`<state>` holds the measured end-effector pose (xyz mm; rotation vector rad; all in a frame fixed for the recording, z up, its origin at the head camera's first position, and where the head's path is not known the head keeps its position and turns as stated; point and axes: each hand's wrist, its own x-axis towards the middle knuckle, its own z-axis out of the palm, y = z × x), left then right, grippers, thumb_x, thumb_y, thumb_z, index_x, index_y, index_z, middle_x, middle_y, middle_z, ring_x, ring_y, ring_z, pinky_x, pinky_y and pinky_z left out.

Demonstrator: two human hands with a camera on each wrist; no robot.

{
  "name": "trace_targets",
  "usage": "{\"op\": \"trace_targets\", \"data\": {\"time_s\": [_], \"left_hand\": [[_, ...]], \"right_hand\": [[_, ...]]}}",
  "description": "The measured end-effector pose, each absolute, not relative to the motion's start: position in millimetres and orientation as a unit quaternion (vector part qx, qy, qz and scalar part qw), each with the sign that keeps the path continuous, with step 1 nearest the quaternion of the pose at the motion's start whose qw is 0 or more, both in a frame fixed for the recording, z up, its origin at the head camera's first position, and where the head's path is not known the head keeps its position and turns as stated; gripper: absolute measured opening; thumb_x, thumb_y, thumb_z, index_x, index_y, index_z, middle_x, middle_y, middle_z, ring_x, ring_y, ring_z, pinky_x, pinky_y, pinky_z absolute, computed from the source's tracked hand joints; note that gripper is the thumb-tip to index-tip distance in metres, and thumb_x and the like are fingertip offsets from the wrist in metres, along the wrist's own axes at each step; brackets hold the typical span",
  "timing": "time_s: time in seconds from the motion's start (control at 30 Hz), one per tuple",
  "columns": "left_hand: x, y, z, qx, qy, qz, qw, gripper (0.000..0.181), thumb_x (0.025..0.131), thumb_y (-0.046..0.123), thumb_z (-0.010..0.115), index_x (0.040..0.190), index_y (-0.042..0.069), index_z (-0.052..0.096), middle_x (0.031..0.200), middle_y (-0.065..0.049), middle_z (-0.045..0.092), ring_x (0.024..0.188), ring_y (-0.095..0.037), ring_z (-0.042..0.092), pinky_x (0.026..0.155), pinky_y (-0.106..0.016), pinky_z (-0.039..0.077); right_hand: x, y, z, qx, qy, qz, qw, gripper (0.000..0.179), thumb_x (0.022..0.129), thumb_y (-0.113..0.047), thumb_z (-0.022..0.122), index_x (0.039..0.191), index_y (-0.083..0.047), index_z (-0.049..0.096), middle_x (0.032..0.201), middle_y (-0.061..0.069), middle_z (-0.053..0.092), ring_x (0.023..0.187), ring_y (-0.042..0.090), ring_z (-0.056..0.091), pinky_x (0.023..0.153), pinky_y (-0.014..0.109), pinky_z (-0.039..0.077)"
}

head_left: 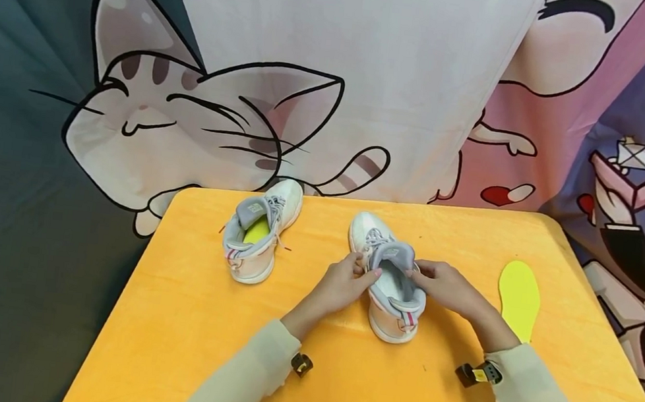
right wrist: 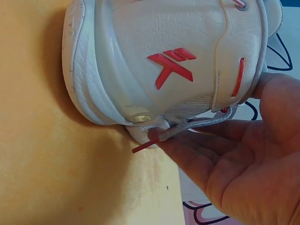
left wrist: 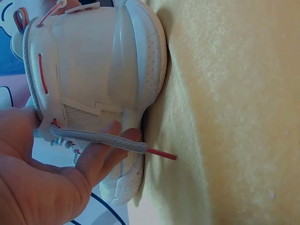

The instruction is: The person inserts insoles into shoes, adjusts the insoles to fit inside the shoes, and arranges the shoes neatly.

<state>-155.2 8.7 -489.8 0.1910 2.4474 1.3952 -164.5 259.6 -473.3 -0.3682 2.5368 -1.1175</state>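
Observation:
A white sneaker (head_left: 392, 325) with a grey lining and pinkish heel stands upright on the yellow table, toe pointing away. At the left of its opening, my left hand (head_left: 343, 281) pinches the collar, thumb at the inner edge and fingers along the outside. My right hand (head_left: 445, 285) grips the opposite edge the same way. The left wrist view has a grey lace (left wrist: 98, 136) with a red tip hanging across the fingers. A matching lace (right wrist: 197, 124) lies by the right fingers, below a red logo (right wrist: 171, 68) on the shoe's side.
The matching sneaker (head_left: 250, 268) stands to the left, a yellow-green insole (head_left: 257, 229) inside it. Another yellow-green insole (head_left: 517, 296) lies flat at the right, partly behind my right forearm. A cartoon-printed curtain (head_left: 340, 44) hangs behind the table (head_left: 175, 343).

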Motion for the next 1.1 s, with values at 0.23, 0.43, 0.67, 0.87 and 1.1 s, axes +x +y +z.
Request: {"op": "trace_targets", "data": {"time_s": [0.23, 0.43, 0.67, 0.87, 1.1], "left_hand": [[-155.7, 4.0, -486.7, 0.078, 0.870, 0.465, 0.145, 0.075, 0.100, 0.055, 0.060, 0.153, 0.005, 0.044, 0.133, -0.014, 0.067, 0.121, -0.025, 0.064, 0.103, -0.044, 0.053], [-156.8, -0.2, -484.7, 0.088, 0.874, 0.457, 0.140, 0.073, 0.100, 0.054, 0.061, 0.155, 0.010, 0.043, 0.142, -0.011, 0.062, 0.107, -0.021, 0.065, 0.092, -0.039, 0.055], [-157.2, -11.6, -479.9, 0.115, 0.871, 0.456, 0.143, 0.075, 0.098, 0.055, 0.063, 0.156, 0.012, 0.043, 0.147, -0.008, 0.058, 0.128, -0.031, 0.061, 0.102, -0.046, 0.054], [-157.7, -25.5, -477.6, 0.176, 0.882, 0.422, 0.112, 0.067, 0.102, 0.050, 0.060, 0.154, 0.011, 0.044, 0.148, -0.012, 0.056, 0.132, -0.029, 0.058, 0.110, -0.047, 0.049], [-152.9, -38.3, -477.7, 0.225, 0.905, 0.348, 0.098, 0.075, 0.102, 0.059, 0.054, 0.160, 0.016, 0.037, 0.162, -0.004, 0.042, 0.150, -0.025, 0.041, 0.122, -0.047, 0.036]], "right_hand": [[-160.8, 264.6, -474.8, -0.128, 0.887, -0.408, 0.173, 0.049, 0.106, -0.039, 0.057, 0.138, -0.002, 0.063, 0.125, 0.015, 0.071, 0.107, 0.024, 0.065, 0.090, 0.037, 0.056], [-157.4, 270.9, -472.0, -0.123, 0.876, -0.433, 0.173, 0.052, 0.109, -0.036, 0.053, 0.143, 0.003, 0.057, 0.135, 0.024, 0.065, 0.115, 0.033, 0.068, 0.095, 0.048, 0.059], [-151.9, 288.0, -468.6, -0.101, 0.874, -0.448, 0.158, 0.049, 0.110, -0.033, 0.049, 0.143, 0.003, 0.056, 0.136, 0.023, 0.065, 0.116, 0.036, 0.069, 0.096, 0.047, 0.059], [-148.5, 304.2, -467.2, -0.091, 0.856, -0.486, 0.149, 0.048, 0.112, -0.029, 0.046, 0.143, 0.007, 0.053, 0.140, 0.025, 0.061, 0.119, 0.028, 0.069, 0.092, 0.026, 0.059], [-143.6, 323.4, -465.0, -0.079, 0.843, -0.513, 0.138, 0.046, 0.112, -0.026, 0.044, 0.142, 0.008, 0.052, 0.140, 0.031, 0.059, 0.108, -0.003, 0.068, 0.089, 0.019, 0.058]]}}
